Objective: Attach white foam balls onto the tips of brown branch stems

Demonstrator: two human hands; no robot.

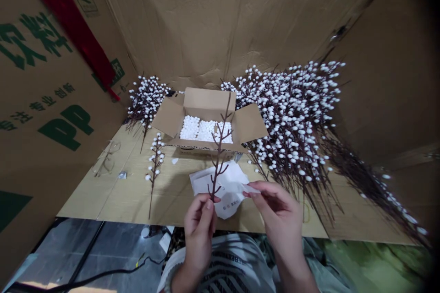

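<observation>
My left hand (200, 222) is closed around the lower end of a bare brown artificial branch (219, 151), which stands upright in front of the box. Between the thumb and fingers of my right hand (278, 210) is a small piece of white paper (250, 188). Beneath both hands lies a crumpled white paper sheet (230, 208) with some print on it. An open cardboard box (209, 100) behind the branch holds many small white foam balls (189, 127). A finished-looking berry branch (156, 160), tipped with white balls, rests on the table to the left.
A large pile of white-berry branches (288, 114) fills the right, with bare brown twigs (354, 169) beside it. Another bunch (147, 100) stands at the back left. Eyeglasses (108, 158) lie on the left of the table (127, 201). Cardboard walls (182, 23) enclose the workplace.
</observation>
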